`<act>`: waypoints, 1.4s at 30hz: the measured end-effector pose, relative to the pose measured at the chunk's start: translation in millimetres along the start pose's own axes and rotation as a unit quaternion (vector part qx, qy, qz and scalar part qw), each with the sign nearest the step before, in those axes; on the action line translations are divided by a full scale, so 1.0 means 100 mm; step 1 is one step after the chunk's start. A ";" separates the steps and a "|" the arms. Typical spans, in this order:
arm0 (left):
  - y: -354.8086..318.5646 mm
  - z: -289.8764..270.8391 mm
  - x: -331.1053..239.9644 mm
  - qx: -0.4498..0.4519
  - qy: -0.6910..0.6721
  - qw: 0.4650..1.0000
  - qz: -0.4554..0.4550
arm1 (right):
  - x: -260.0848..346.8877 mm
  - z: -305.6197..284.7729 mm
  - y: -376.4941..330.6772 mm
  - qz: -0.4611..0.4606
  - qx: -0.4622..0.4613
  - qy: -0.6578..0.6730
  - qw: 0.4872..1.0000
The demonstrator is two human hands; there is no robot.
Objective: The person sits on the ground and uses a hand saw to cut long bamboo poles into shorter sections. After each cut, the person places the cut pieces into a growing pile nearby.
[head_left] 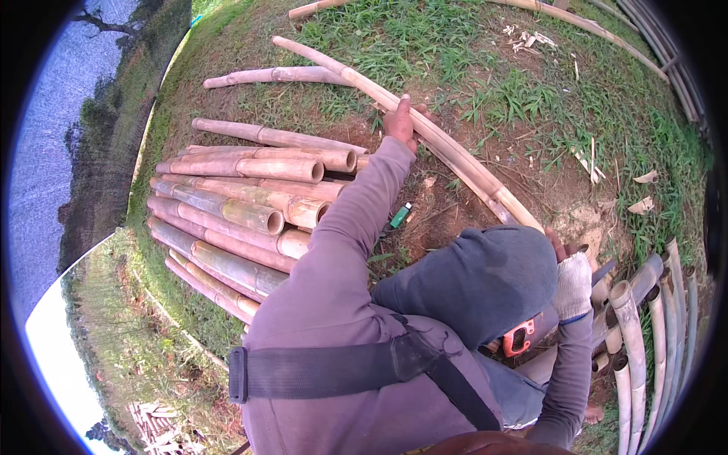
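My left hand [402,125], bare at the end of a mauve sleeve, is closed around a long pale bamboo pole [447,146]. The pole slants from the upper left down toward my right hand [572,284]. That hand wears a white knit glove with dark fingers showing past it, bent close to the pole's near end. A dark, flat, blade-like piece [604,271] shows just beyond the glove; whether the fingers hold it is hidden. An orange handle [519,337] lies beside my bent knee [485,280], covered in dark grey cloth.
Cut bamboo poles [254,205] lie stacked on the left. More upright-looking poles [629,326] crowd the lower right. A small green lighter-like object [401,215] rests on bare soil. Pale shavings [527,39] litter the grass. A dark mesh screen [83,129] hangs at far left.
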State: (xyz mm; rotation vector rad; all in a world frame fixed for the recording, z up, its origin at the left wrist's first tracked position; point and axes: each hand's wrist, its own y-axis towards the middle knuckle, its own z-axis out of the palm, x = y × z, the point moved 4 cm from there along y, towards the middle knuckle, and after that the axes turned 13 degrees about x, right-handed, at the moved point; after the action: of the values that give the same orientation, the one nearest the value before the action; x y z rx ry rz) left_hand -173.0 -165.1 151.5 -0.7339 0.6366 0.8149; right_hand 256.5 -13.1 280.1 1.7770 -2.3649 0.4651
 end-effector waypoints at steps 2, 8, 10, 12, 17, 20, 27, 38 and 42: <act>0.77 -0.47 -0.52 -0.030 0.076 0.994 0.070 | 0.30 -0.28 0.67 0.009 0.039 -0.053 0.998; 1.64 -1.06 -1.07 -0.069 0.071 0.995 0.022 | 1.05 -1.03 1.65 -0.066 0.030 -0.226 0.971; 1.65 -0.94 -1.13 -0.067 0.104 0.992 0.018 | 1.05 -1.20 1.74 -0.055 0.043 -0.225 0.972; 1.59 -0.86 -1.20 -0.055 0.118 0.991 0.022 | 1.04 -1.30 1.73 -0.052 0.051 -0.232 0.970; 0.83 -0.63 -0.84 -0.159 0.091 0.975 0.124 | 0.46 -1.33 1.41 -0.066 0.057 -0.222 0.971; 0.57 -1.28 -0.63 -0.215 0.082 0.959 0.166 | 0.37 -1.30 1.28 -0.099 0.051 -0.227 0.967; 0.16 -1.21 -0.36 -0.252 0.111 0.941 0.194 | 0.36 -1.15 1.07 -0.122 0.048 -0.234 0.963; -0.24 -0.27 -0.23 -0.017 0.023 0.992 0.126 | -0.51 -1.09 0.53 -0.074 0.048 -0.204 0.975; -0.13 -0.34 0.01 -0.068 0.089 0.988 0.109 | -0.65 -0.45 0.13 0.043 0.089 -0.148 0.984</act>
State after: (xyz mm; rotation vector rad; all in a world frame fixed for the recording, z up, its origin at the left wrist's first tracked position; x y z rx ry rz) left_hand -169.3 -197.8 135.4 -0.8778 0.8375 1.0078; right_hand 260.3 64.2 301.0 1.9466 -2.6866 0.4649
